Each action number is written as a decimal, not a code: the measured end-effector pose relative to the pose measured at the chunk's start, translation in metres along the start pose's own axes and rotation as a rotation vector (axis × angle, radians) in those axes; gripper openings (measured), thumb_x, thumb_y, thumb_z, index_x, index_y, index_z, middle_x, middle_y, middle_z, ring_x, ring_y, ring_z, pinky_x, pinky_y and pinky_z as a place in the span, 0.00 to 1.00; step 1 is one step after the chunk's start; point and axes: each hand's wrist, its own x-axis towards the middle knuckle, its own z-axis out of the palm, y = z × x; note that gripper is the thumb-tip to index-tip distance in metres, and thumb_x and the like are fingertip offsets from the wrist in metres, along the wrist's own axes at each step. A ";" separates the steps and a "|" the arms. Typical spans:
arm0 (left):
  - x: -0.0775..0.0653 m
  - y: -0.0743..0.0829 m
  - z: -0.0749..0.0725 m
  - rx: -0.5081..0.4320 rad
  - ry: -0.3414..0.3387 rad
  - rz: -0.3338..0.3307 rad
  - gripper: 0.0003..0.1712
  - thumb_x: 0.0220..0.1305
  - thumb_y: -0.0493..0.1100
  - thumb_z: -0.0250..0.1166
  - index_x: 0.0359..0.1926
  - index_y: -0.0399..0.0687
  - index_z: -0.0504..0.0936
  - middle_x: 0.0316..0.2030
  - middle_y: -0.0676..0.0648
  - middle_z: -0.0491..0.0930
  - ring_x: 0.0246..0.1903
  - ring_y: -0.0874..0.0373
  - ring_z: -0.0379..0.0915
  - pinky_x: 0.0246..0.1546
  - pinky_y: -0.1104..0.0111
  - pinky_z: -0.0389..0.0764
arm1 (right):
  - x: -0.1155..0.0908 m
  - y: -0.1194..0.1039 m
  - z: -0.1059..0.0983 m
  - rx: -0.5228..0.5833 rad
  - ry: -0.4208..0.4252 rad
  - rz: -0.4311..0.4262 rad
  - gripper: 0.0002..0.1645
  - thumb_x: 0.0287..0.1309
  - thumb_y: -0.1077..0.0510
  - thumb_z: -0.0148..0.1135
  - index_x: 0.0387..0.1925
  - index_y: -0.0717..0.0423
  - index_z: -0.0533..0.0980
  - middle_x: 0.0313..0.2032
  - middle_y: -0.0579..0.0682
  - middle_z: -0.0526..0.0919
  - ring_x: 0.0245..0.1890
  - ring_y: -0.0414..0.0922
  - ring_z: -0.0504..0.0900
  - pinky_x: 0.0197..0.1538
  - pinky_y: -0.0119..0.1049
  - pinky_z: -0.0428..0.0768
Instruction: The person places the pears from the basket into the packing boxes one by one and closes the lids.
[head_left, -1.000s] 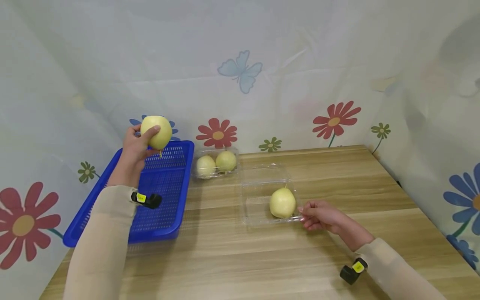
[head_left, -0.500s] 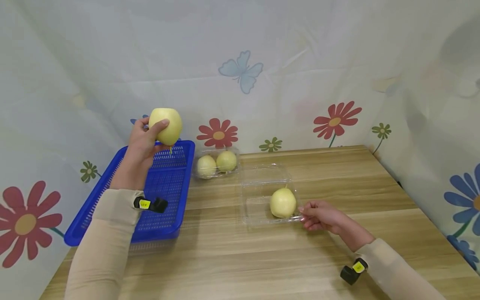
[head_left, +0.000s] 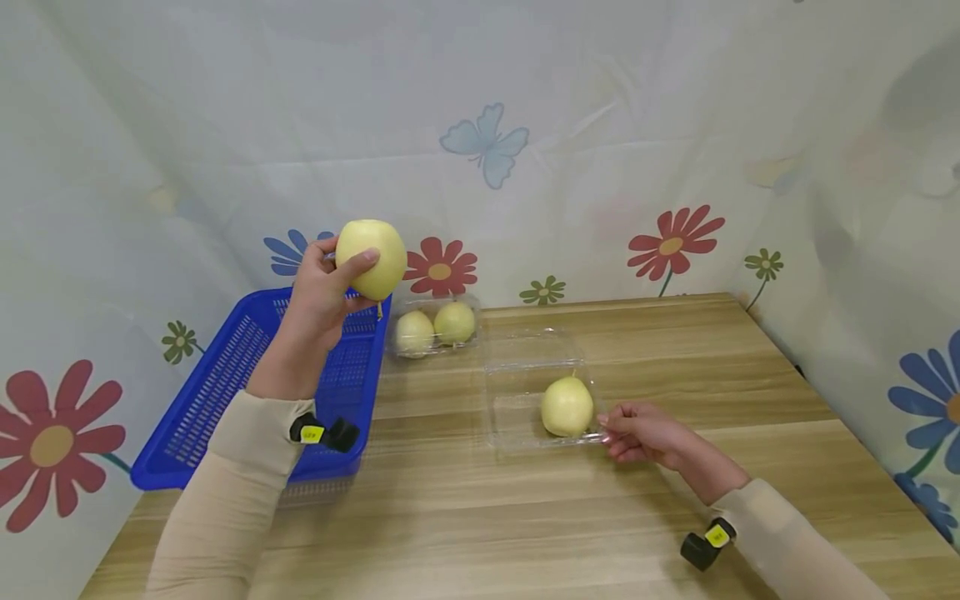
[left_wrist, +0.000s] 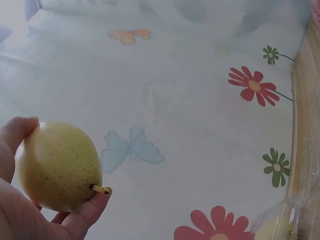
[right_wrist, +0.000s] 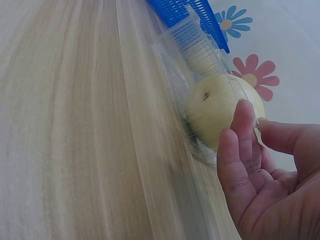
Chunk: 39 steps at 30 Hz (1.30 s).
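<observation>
A pale yellow pear (head_left: 378,262) is gripped in my left hand (head_left: 318,296), raised above the back right corner of the blue basket (head_left: 247,333). Its stem points down in the head view and shows beside the fingertips in the left wrist view (left_wrist: 60,165). My right hand (head_left: 648,433) pinches the near right rim of an open clear plastic box (head_left: 517,417) on the table. One pear (head_left: 567,407) sits in the right side of that box, close to my fingers. In the right wrist view this pear (right_wrist: 215,110) shows through the clear wall, with thumb and forefinger at the rim.
Behind, next to the basket, a clear plastic box (head_left: 433,347) holds two pears (head_left: 453,322). The wooden table (head_left: 465,533) ends at a flower-printed cloth (head_left: 585,175) at the back and sides. The box's lid (head_left: 532,346) lies folded back.
My left hand has carried its pear to the right, from over the basket's middle toward its right rim. My right hand and the open box have stayed in place.
</observation>
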 end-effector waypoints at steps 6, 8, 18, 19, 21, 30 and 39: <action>-0.010 -0.002 0.009 -0.037 0.009 0.012 0.32 0.70 0.45 0.64 0.67 0.51 0.58 0.53 0.53 0.66 0.54 0.57 0.70 0.37 0.75 0.86 | 0.001 0.001 0.000 -0.003 0.000 0.003 0.10 0.75 0.55 0.53 0.34 0.52 0.73 0.26 0.42 0.78 0.25 0.34 0.81 0.32 0.27 0.86; -0.013 -0.003 0.012 -0.028 0.016 0.021 0.34 0.70 0.46 0.64 0.68 0.50 0.57 0.54 0.52 0.66 0.54 0.56 0.70 0.37 0.75 0.86 | 0.001 0.001 0.000 -0.001 0.000 0.002 0.10 0.75 0.56 0.53 0.34 0.52 0.72 0.26 0.42 0.79 0.25 0.34 0.81 0.32 0.27 0.86; -0.027 -0.017 0.034 0.001 0.098 0.119 0.42 0.63 0.38 0.70 0.73 0.42 0.58 0.55 0.52 0.67 0.51 0.58 0.71 0.38 0.78 0.83 | 0.000 0.000 0.000 0.012 -0.004 0.000 0.10 0.75 0.56 0.54 0.33 0.52 0.72 0.26 0.41 0.79 0.25 0.33 0.81 0.32 0.26 0.85; -0.028 -0.019 0.036 -0.008 0.100 0.127 0.42 0.63 0.37 0.70 0.72 0.42 0.58 0.55 0.51 0.67 0.51 0.58 0.71 0.38 0.78 0.83 | 0.000 0.000 0.000 0.013 -0.004 0.001 0.10 0.75 0.56 0.54 0.33 0.51 0.72 0.26 0.41 0.79 0.25 0.33 0.81 0.32 0.26 0.85; -0.030 -0.022 0.040 -0.020 0.106 0.139 0.43 0.61 0.37 0.71 0.72 0.41 0.59 0.55 0.51 0.68 0.51 0.58 0.71 0.38 0.79 0.83 | 0.000 0.000 0.000 0.013 -0.006 0.000 0.10 0.75 0.56 0.53 0.34 0.51 0.72 0.26 0.41 0.79 0.25 0.33 0.81 0.32 0.26 0.85; -0.036 -0.041 0.055 0.042 0.136 0.164 0.42 0.56 0.37 0.73 0.69 0.39 0.63 0.59 0.42 0.69 0.49 0.58 0.67 0.40 0.81 0.78 | 0.001 0.001 -0.001 0.013 -0.016 -0.003 0.09 0.75 0.56 0.53 0.36 0.53 0.72 0.26 0.41 0.79 0.25 0.34 0.81 0.32 0.26 0.85; -0.043 -0.072 0.079 0.104 0.115 0.146 0.43 0.52 0.39 0.77 0.66 0.40 0.66 0.59 0.38 0.70 0.51 0.53 0.68 0.40 0.75 0.77 | 0.001 0.000 -0.001 0.013 -0.019 0.002 0.10 0.76 0.56 0.52 0.34 0.52 0.71 0.26 0.41 0.79 0.25 0.33 0.81 0.32 0.26 0.85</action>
